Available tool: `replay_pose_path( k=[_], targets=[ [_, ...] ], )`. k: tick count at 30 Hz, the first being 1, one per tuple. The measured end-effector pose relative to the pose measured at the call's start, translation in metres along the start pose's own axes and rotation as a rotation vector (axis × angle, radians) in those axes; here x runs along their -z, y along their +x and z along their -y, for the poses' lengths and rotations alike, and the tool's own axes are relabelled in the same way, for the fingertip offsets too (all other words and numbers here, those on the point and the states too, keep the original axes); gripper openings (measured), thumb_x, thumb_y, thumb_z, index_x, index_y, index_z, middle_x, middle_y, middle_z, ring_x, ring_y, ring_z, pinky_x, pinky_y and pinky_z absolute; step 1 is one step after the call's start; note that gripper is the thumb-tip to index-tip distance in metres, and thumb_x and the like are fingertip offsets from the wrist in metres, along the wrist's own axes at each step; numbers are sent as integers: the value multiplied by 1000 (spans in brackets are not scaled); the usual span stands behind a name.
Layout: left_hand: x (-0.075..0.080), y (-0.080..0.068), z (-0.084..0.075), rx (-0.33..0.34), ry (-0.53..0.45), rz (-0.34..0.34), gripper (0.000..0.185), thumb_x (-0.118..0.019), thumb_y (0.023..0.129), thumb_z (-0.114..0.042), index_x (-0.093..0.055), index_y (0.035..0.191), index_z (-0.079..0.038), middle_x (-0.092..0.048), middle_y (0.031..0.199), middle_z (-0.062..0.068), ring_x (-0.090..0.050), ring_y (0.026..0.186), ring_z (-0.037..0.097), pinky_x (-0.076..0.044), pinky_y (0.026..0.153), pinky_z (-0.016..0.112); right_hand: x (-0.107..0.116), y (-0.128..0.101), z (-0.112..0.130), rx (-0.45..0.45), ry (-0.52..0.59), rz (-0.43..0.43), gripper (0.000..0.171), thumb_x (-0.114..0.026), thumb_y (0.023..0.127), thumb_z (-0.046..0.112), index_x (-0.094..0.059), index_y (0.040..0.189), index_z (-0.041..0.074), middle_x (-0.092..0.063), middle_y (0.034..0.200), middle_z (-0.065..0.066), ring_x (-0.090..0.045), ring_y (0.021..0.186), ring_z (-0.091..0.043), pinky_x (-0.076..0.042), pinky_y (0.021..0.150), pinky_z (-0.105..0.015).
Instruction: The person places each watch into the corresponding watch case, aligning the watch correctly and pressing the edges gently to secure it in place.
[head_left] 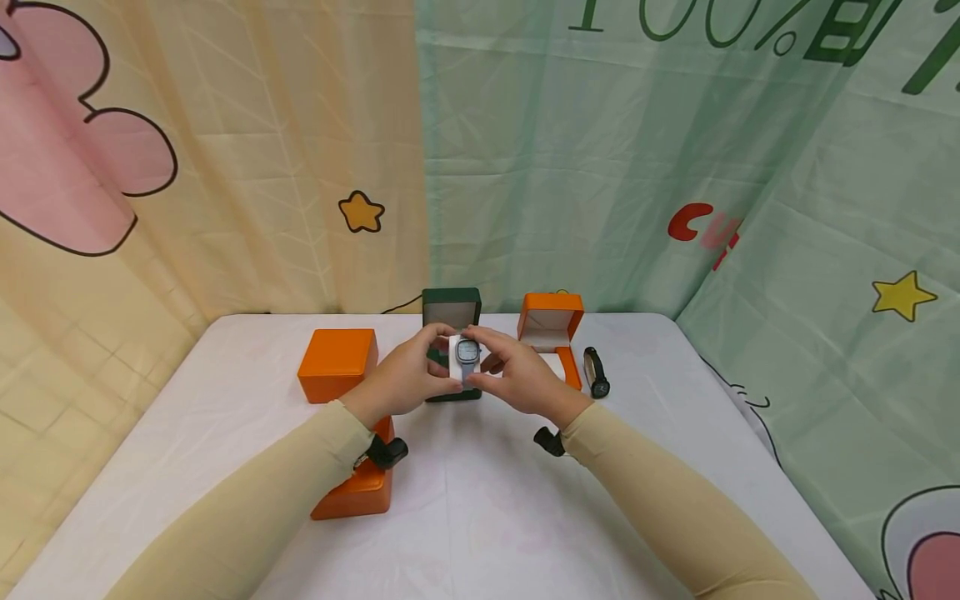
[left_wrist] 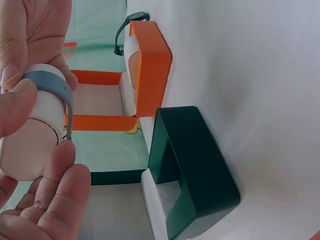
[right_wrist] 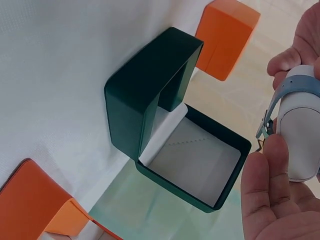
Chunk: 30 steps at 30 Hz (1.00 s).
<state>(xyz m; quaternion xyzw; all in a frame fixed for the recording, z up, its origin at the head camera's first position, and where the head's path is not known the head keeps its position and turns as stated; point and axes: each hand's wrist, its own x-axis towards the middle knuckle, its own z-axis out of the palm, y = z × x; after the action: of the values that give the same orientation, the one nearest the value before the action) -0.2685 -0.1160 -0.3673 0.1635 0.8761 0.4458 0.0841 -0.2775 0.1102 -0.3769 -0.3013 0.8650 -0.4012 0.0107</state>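
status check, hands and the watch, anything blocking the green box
Left hand and right hand both grip the watch on its pillow. Held above the open green box. Box interior bare, nothing in the way.

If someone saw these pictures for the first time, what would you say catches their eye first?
Most striking is the blue-grey wristwatch on its white cushion, pinched between the left hand and right hand at table centre. Just behind it stands the open dark green hinged box, its pale lining bare. An open orange box sits to its right, with a black wristwatch lying on the white tablecloth beside it.
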Motion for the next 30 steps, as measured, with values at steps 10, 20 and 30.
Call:
replay_pose_path(
  k=[10,20,30],
  targets=[
    [1,-1,-2,-5,6,-4,76,-85,90,-14,-40,151,-17,-56,144,13,-71,103,19,-64,87,33,0,0,0,-7,3,0,74,-79,95,14,-44,160,14,-47,163,-8,-71,103,-16,-61,96,-35],
    [1,-1,2,-3,-8,-16,78,-86,89,-16,-41,153,-16,-58,143,12,-72,101,18,-64,87,33,0,1,1,7,7,4,68,-79,95,12,-49,156,15,-51,159,-7,-71,100,-16,-61,95,-35],
    [2,2,6,34,-78,0,77,-86,89,-15,-41,151,-18,-57,142,13,-72,104,20,-64,88,34,-2,2,0,22,2,-5,66,-81,94,13,-51,152,17,-55,149,-6,-68,96,-14,-61,95,-38]
  ],
)
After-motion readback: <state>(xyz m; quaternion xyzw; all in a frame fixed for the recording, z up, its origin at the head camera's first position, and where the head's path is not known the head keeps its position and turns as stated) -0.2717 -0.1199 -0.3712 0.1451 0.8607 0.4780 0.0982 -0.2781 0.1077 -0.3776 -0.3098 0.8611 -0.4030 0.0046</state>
